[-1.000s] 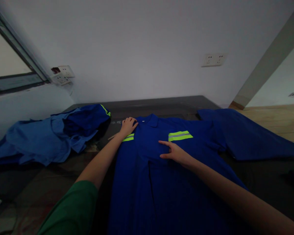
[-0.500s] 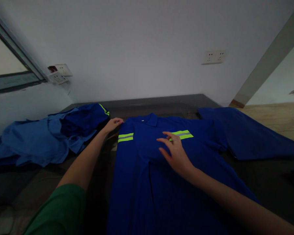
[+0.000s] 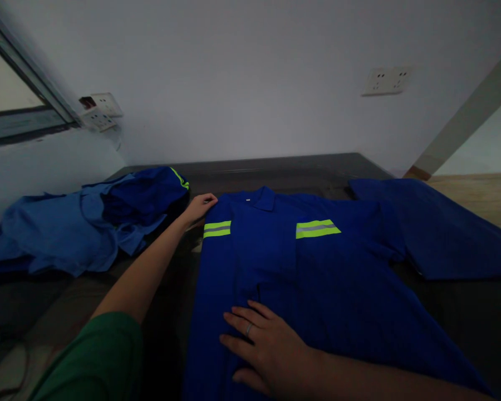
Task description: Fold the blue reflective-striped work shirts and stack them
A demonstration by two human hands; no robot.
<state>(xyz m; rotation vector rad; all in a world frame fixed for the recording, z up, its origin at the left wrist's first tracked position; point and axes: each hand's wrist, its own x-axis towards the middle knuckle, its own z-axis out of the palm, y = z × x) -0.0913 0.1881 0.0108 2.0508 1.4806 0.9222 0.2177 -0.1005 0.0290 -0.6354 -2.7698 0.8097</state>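
Note:
A blue work jacket (image 3: 267,262) lies spread out, its collar towards the wall and its left side folded inward. Yellow-green and grey reflective bands cross it at the chest. My left hand (image 3: 201,206) is closed at the left shoulder edge, fingertips pinching the cloth. Lower down, my right hand (image 3: 271,345) lies flat on the front of the jacket with its fingers spread; a ring shows on one finger.
To the left is a heap of light blue clothing (image 3: 58,228) with darker blue cloth (image 3: 146,195) in it. A blue garment piece (image 3: 438,234) extends at the right on the dark table (image 3: 275,170). Wall sockets (image 3: 386,82) sit behind.
My right hand has come down from above the chest band and now rests flat lower on the jacket. My left hand stays at the shoulder. The view has shifted slightly.

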